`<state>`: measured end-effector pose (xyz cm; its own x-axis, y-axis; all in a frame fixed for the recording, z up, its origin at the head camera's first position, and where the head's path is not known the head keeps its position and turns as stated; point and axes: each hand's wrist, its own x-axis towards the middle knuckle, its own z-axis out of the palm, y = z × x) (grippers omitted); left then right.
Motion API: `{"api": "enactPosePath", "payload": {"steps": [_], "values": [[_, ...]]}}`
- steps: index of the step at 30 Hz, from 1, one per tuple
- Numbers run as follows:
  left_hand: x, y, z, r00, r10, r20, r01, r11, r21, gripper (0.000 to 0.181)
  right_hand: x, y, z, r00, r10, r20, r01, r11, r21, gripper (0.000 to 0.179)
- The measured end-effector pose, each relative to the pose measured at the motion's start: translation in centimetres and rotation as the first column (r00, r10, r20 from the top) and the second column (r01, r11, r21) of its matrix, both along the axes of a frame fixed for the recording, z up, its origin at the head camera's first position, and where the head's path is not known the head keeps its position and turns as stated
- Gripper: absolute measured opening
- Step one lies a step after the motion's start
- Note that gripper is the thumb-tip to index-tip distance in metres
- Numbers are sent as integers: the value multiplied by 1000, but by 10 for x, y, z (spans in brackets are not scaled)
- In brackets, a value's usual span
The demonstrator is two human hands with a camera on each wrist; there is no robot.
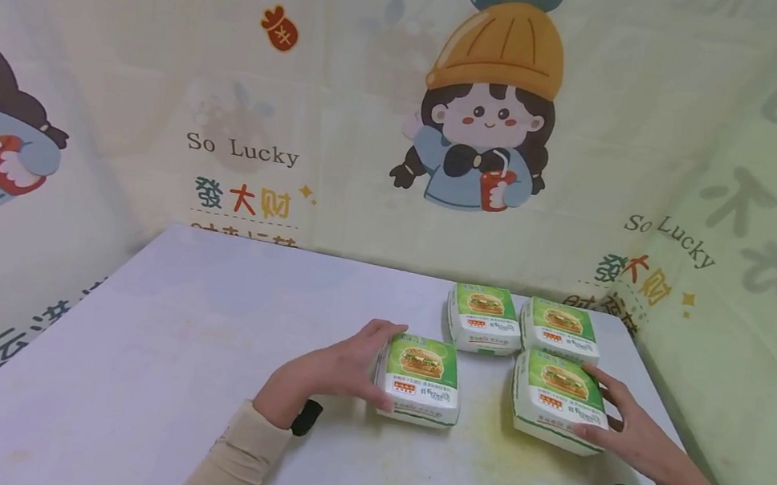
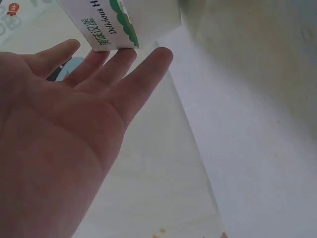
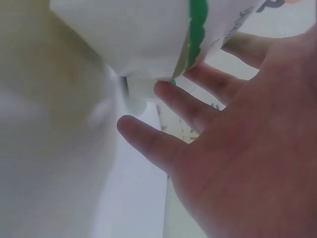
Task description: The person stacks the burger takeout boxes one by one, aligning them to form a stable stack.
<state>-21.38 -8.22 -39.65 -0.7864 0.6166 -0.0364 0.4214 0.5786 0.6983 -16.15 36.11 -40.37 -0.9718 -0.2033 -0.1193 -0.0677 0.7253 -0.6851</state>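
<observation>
In the head view, my left hand (image 1: 348,363) holds a green-and-white burger box (image 1: 418,380) from its left side, thumb at the front corner and fingers toward the back. The left wrist view shows the fingertips of that hand (image 2: 94,114) against the lettered side of the box (image 2: 114,22). My right hand (image 1: 644,436) grips a second burger box (image 1: 556,397) by its right side, thumb near the front corner. Seen from the right wrist, fingers (image 3: 188,106) reach the side of this box (image 3: 133,34), and its tapered white lower part shows.
Two more burger boxes stand side by side at the back right of the white table (image 1: 200,357), one on the left (image 1: 484,319) and one on the right (image 1: 561,328). The second held box overlaps the right one in view. A printed cloth (image 1: 347,108) hangs behind the table.
</observation>
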Motion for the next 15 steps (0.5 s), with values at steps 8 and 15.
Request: {"api": "enactPosePath", "payload": {"steps": [8,15], "values": [[0,1,-2,999,-25,-46,24,1000,-10,108,0,-4,5,999,23,-33,-24,999,-36,86],[-4,0,-3,999,-5,-48,7,999,36,99,1,-11,11,998,32,-60,-34,998,-46,86]]}}
